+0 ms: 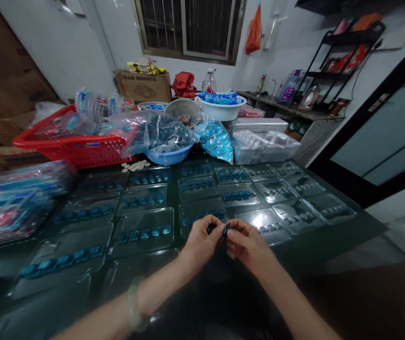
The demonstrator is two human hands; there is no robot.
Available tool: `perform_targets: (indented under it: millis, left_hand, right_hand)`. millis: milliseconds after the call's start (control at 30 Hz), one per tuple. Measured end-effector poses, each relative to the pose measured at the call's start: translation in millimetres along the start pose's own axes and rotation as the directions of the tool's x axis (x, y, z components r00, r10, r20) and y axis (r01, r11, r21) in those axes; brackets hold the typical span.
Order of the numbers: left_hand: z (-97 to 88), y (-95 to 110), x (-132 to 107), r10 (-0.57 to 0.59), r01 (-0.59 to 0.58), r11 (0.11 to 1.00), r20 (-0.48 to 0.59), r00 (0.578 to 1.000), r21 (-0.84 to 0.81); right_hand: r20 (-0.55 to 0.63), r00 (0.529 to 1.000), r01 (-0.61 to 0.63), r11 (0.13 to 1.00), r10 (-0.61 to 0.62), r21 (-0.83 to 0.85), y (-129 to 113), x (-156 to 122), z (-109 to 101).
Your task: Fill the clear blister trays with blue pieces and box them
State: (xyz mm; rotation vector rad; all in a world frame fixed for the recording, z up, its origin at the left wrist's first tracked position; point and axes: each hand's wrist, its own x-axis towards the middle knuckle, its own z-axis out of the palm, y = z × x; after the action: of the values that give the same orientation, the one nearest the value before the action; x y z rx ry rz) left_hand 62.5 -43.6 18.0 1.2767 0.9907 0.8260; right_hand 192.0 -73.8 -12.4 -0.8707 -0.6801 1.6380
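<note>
While the left hand [202, 240] and right hand [248, 246] meet above the dark desk [347, 231], their fingers [236, 232] close together on a small blue piece [226, 230], which sits just above a clear blister tray [264, 225] with unfilled slots. The step in hand looks like seating such pieces in rows, as in the filled tray [142, 231] nearby; the next move seems to call for pressing this piece into an open slot.

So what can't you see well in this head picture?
Head view:
The small blue piece between the left hand and right hand: the hands hide most of it.
Writing on the cardboard box: too small.
Inside the blue basin: a plastic bag covers it.
Packs at left: cut off by the edge.
</note>
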Motion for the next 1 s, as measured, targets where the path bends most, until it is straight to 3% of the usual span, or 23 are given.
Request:
perform_targets:
  millis: [300,433,700,1000]
  left_hand:
    - [2.1,-4,1,0.047,-0.047,0.999,-0.001,0.999,0.016]
    - [4.4,-5,3,0.038,-0.038,0.999,0.021,0.999,-0.008]
    - [6.0,-3,1,-0.001,0.006,0.997,0.075,0.997,-0.071]
    - [7.1,-2,0,0.014,-0.008,0.991,0.043,0.999,-0.135]
  right_hand:
    - [-0.059,0.998,-0.01,0.999,0.013,0.053,5,-2,1]
    - [-0.076,0.996,0.041,0.999,-0.038,0.036,6,-3,2]
    - [-0.183,0.928,0.265,0.921,-0.324,-0.285,10,-9,7]
    - [-0.137,0.959,0.215,0.952,-0.248,-0.217,9,-11,5]
